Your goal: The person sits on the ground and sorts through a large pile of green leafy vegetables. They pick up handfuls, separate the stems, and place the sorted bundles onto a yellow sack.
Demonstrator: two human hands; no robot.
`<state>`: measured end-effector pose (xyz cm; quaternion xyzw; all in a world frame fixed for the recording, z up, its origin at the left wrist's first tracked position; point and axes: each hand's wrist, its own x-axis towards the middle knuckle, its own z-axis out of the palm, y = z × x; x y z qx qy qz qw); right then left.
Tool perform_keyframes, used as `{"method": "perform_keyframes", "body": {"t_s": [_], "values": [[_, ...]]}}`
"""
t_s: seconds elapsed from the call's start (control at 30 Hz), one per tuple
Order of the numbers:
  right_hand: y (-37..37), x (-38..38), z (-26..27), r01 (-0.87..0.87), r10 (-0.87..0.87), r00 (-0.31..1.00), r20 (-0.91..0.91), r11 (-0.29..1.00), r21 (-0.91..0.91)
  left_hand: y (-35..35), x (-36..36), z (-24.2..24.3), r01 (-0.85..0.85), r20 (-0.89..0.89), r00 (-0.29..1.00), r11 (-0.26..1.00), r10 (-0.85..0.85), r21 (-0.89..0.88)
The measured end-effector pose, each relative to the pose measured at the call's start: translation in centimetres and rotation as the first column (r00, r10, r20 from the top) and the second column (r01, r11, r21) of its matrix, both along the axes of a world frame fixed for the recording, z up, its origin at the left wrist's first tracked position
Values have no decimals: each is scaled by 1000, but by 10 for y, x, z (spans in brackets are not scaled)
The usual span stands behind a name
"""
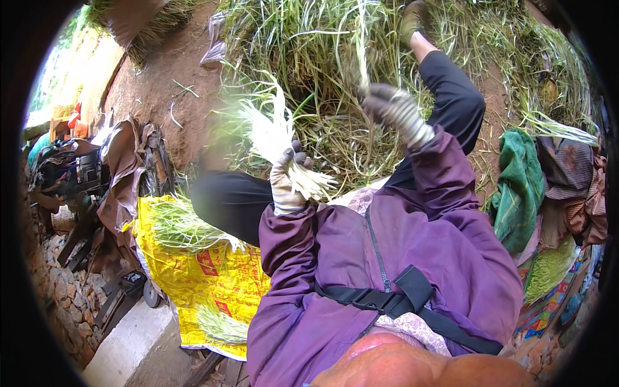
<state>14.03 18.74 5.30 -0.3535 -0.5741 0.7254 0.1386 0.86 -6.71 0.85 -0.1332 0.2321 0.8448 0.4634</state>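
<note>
My left hand (pixel 289 181), in a striped knit work glove with dark fingers, grips a bundle of pale, grass-like vegetable stalks (pixel 271 128). Their cut-looking white ends stick out below the fingers, and the tops are blurred. My right hand (pixel 394 111), gloved alike and blurred by motion, is raised over the big heap of green stalks (pixel 309 63). A long pale stalk (pixel 361 43) runs up from its pinched fingers. The heap lies before me between my bent legs, with straw-coloured waste leaves (pixel 338 145) at its near side.
On my left, a yellow printed sack (pixel 232 275) bears stalk bundles (pixel 188 225). Cloths and clutter (pixel 121 159) pile beyond it, beside a concrete block (pixel 130 343). A green cloth (pixel 520 188) and more stalks (pixel 551 275) lie at my right. Bare earth (pixel 164 101) shows at upper left.
</note>
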Motion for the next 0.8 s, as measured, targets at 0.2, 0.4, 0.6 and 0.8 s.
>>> {"method": "perform_keyframes", "body": {"t_s": [0.2,0.4,0.6,0.8], "values": [[-34,-1,-47,-262,251,965,81,951,167,22,-7,20,71,-66,996,994,-66,80],[-63,-5,-33,-302,309,950,35,890,343,54,-10,22,101,-377,886,905,-270,-413],[-75,-5,-37,-434,466,878,114,673,599,55,-6,0,126,-368,867,862,-336,-491],[-63,-2,-55,-440,385,898,213,770,462,56,-5,2,100,-358,896,905,-264,-414]]}}
